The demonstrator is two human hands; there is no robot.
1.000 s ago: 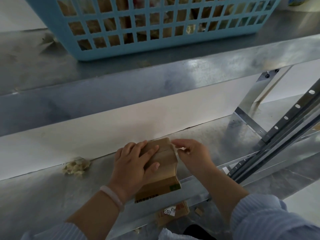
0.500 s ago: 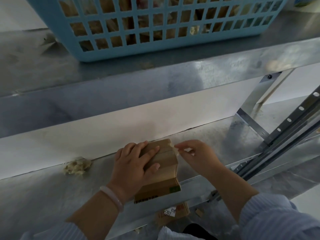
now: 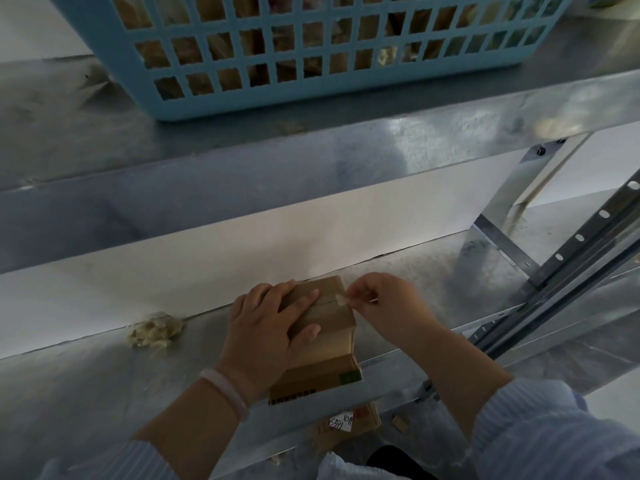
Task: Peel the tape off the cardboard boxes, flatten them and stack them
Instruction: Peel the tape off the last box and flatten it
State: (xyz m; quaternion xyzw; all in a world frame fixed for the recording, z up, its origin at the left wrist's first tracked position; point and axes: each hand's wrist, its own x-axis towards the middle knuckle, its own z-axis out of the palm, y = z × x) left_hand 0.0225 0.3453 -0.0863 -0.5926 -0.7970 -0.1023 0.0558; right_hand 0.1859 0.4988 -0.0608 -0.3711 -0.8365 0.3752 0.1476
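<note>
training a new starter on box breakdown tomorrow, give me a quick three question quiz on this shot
1. True or false: the left hand lies flat on top of the cardboard box.
2. What does the right hand pinch? A) the tape end at the box's top seam B) a knife C) a pen
3. Fill in: the crumpled wad lies on the shelf to the box's ____ in the head view.
Key: 1 true; 2 A; 3 left.
</note>
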